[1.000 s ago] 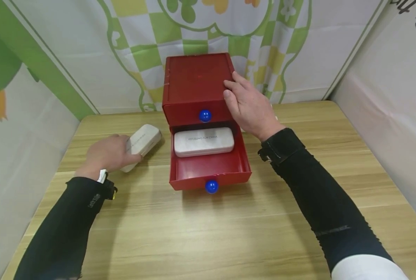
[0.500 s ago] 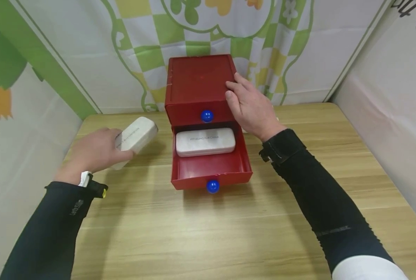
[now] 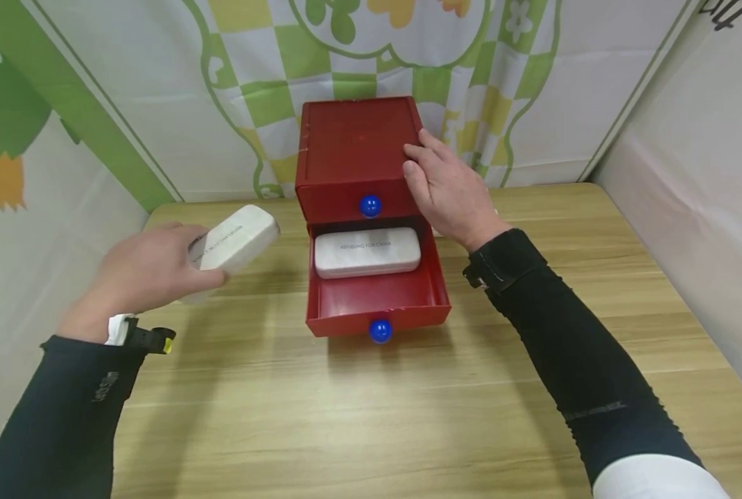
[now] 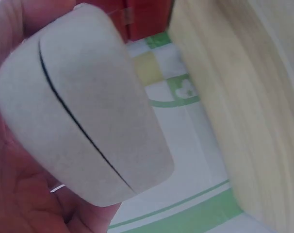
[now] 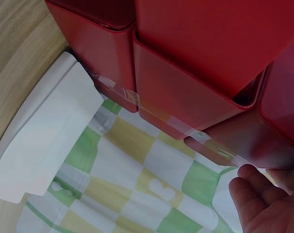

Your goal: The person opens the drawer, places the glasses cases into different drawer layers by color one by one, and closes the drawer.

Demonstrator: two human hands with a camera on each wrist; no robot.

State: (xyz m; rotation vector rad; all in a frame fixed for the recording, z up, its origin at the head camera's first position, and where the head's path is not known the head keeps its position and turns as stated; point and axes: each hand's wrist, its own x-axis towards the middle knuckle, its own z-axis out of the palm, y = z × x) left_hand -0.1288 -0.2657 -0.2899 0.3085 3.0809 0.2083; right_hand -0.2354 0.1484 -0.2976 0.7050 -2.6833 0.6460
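- nearest: black sleeves (image 3: pixel 59 416), stretchy knit by the look, strap at each wrist, over the counter (image 3: pixel 371 416): pale streaky wood grain, slight sheen.
- lower drawer (image 3: pixel 346 327): pulled out toward the person, so inside is reachable; thin red walls, prob plastic, glossy round lower knob (image 3: pixel 380 331), blue.
- left hand (image 3: pixel 146 270): wrapped round one end of the held case (image 3: pixel 236 239), thumb on near side; gripping across the narrow width prob suits a long box. case is left of the drawer, tilted, far end free, looks lifted off the counter.
- held case: white, matte, rounded edges, dark seam in l. wrist view, small print on top.
- drawer case (image 3: pixel 367 253): similar, lies crosswise toward drawer's back, prob bc it fits the width; bare red floor in front.
- right hand (image 3: pixel 449 187): fingers extended, resting on right top edge of red unit (image 3: pixel 361 138), grasping nothing; prob steadying it.
- red unit: boxy, hard, shiny; upper knob (image 3: pixel 371 206) also blue; clear tape (image 5: pixel 200 136) spans joints, prob holding sections together.
- white item (image 5: pixel 45 131): beside unit, smooth; can't tell what.
- farthest: checked cloth (image 3: pixel 352 86), green/yellow/white, creased.
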